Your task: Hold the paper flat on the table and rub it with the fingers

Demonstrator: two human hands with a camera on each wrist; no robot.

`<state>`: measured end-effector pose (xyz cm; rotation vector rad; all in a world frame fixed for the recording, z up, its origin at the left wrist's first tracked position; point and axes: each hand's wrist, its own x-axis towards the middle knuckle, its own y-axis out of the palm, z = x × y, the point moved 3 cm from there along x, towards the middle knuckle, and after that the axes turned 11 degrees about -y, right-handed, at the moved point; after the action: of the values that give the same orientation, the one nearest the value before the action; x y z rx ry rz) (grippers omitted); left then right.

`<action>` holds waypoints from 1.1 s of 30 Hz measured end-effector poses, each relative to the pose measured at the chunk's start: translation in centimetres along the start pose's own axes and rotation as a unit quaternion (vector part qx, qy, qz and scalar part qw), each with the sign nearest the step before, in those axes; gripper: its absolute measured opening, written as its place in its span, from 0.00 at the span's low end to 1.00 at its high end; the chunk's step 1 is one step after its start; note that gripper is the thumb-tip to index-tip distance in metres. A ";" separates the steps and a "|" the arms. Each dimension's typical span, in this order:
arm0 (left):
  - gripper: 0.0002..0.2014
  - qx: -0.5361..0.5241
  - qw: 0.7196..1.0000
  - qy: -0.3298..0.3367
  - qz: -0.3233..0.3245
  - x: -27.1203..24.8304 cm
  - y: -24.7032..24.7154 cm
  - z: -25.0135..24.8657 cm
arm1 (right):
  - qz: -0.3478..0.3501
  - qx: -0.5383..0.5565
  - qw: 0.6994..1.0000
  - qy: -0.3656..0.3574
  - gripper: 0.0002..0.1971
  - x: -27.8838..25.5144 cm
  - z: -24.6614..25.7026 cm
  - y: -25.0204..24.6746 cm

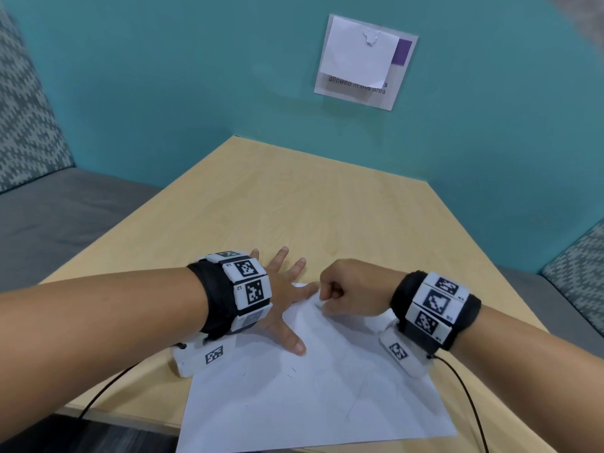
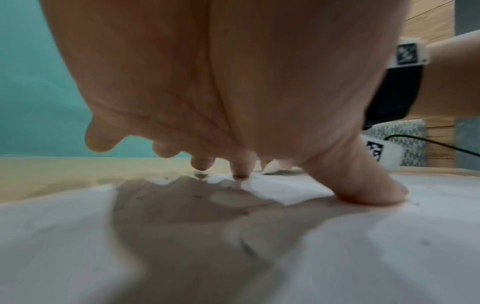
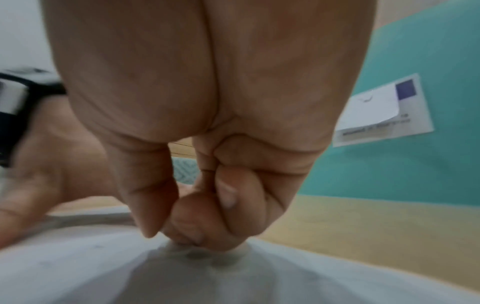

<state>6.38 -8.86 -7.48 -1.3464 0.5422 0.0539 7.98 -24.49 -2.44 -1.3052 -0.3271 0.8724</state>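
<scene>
Head: I see my left hand [image 1: 281, 299] at 9 o'clock, fingers spread flat, likely pinning the paper [image 1: 310, 393]; right hand [image 1: 353, 292] at 2 o'clock pinches its far corner.
Left wrist: thumb [image 2: 363, 185] presses the sheet.
Right wrist: fingers [image 3: 228, 205] curled, pinching the sheet.
Room: bare table [image 1: 294, 197] toward 12 o'clock.

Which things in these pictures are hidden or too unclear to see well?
- Sign on the wall, head view: a taped white sheet covers most of its text.
- Paper, head view: its faint pencil marks are too small to read.
- Right hand, right wrist view: blurred; the paper corner inside its pinch is hidden.
- Left hand, left wrist view: the palm hides the fingertips.
</scene>
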 end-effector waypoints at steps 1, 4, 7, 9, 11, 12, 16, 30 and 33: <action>0.58 0.002 1.000 -0.003 0.000 0.0 0.1 0.1 | -0.008 -0.003 1.000 0.011 0.05 0.1 -0.5 -0.3; 0.58 0.003 1.000 0.005 0.000 -0.1 0.0 0.0 | 0.003 -0.011 1.000 -0.013 0.06 0.1 0.1 0.5; 0.58 0.000 1.000 0.005 0.005 -0.2 -0.1 0.2 | 0.013 -0.009 1.000 -0.016 0.06 0.1 0.3 0.4; 0.58 0.000 1.000 0.004 0.001 -0.1 0.1 0.2 | -0.009 -0.012 1.000 0.011 0.05 0.2 -0.8 -0.5; 0.58 0.001 1.000 0.005 -0.003 -0.1 0.1 0.1 | -0.017 -0.017 1.000 0.011 0.04 0.1 -0.9 -0.2; 0.58 0.005 1.000 0.004 -0.001 -0.2 0.0 0.1 | -0.010 -0.018 1.000 -0.003 0.05 0.1 -0.5 0.3; 0.58 0.009 1.000 0.002 0.010 -0.4 -0.2 0.1 | 0.004 -0.005 1.000 -0.006 0.09 -0.2 -0.2 0.2; 0.59 0.004 1.000 0.002 0.003 -0.3 0.0 0.1 | -0.019 -0.012 1.000 0.020 0.06 -0.2 -1.9 -0.1; 0.59 0.001 1.000 0.003 0.005 -0.3 -0.1 0.2 | -0.018 -0.006 0.999 0.028 0.05 0.0 -2.0 -0.2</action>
<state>6.22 -8.64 -7.31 -1.3425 0.5535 0.0573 9.33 -25.91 -2.79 -1.3288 -0.3100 0.8032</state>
